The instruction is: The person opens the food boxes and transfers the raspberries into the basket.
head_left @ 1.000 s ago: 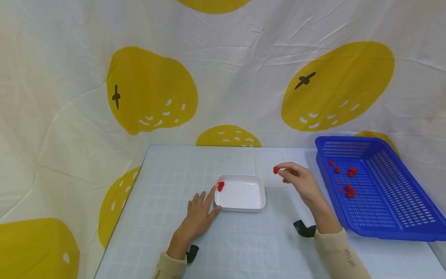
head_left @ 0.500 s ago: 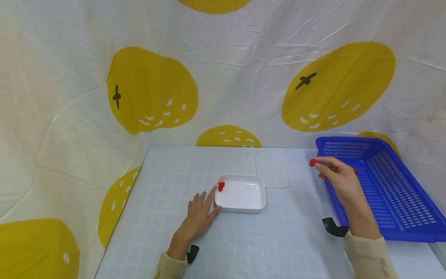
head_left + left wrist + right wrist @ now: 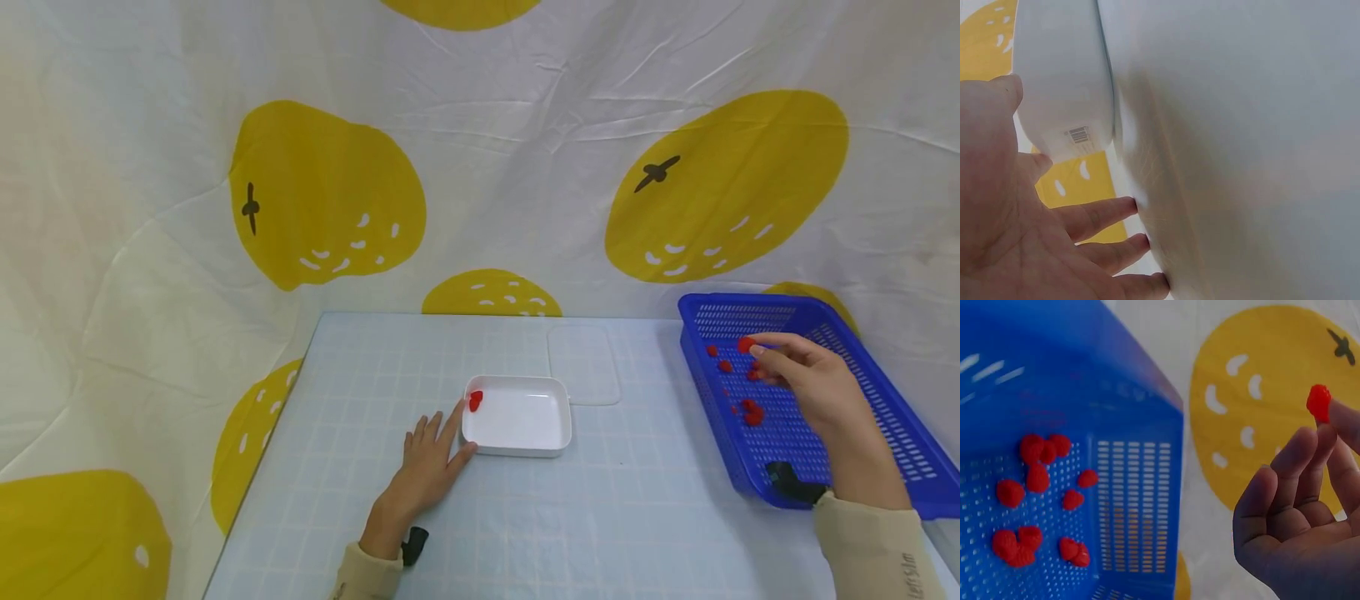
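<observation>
My right hand (image 3: 825, 383) pinches a red raspberry (image 3: 746, 344) between thumb and fingertips, above the blue basket (image 3: 918, 442). In the right wrist view the pinched raspberry (image 3: 1319, 402) shows at close range, with the other fingers loosely bent below it. Several more raspberries (image 3: 1037, 478) lie on the basket floor, some in small clusters. At the centre of the table stands a shallow white tray (image 3: 525, 421) with red raspberries (image 3: 476, 401) at its left end. Fingers spread, my left hand (image 3: 426, 471) touches the tray's left side with thumb and index finger; its other fingertips rest on the table.
Behind the tray a clear flat lid (image 3: 585, 367) lies on the pale checked tabletop (image 3: 360, 367). A white cloth (image 3: 510, 192) with yellow fruit prints hangs behind the table. The basket's raised walls stand along the right side.
My right hand has moved to the right, from beside the tray to above the blue basket, with a raspberry still pinched. The left hand and tray have stayed in place.
</observation>
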The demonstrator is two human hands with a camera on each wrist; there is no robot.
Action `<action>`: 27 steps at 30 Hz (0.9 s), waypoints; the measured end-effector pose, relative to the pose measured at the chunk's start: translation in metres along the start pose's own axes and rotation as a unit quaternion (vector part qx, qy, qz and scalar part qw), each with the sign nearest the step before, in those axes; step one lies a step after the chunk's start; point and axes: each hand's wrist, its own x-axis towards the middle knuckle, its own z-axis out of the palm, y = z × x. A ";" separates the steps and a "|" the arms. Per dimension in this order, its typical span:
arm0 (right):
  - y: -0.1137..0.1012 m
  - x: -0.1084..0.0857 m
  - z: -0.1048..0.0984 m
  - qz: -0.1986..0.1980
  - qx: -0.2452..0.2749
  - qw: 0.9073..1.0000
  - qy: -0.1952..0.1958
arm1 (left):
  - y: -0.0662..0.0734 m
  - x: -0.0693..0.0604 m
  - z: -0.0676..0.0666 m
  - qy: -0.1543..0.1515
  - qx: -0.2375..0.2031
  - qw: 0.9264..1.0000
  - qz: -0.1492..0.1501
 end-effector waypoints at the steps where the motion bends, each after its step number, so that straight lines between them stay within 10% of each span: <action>1: 0.003 0.004 -0.004 0.004 0.007 1.000 -0.004 | 0.000 0.000 0.000 0.000 0.000 1.000 0.000; 10: 0.029 0.043 -0.030 0.050 0.076 0.995 -0.048 | -0.001 -0.001 0.001 0.001 -0.002 1.000 -0.002; 20: 0.064 0.073 -0.029 0.083 -0.146 0.983 -0.078 | 0.001 -0.002 -0.002 -0.002 0.000 1.000 -0.005; 27: 0.076 0.077 -0.021 0.096 -0.158 0.978 -0.093 | 0.002 -0.002 -0.003 -0.003 0.000 1.000 -0.001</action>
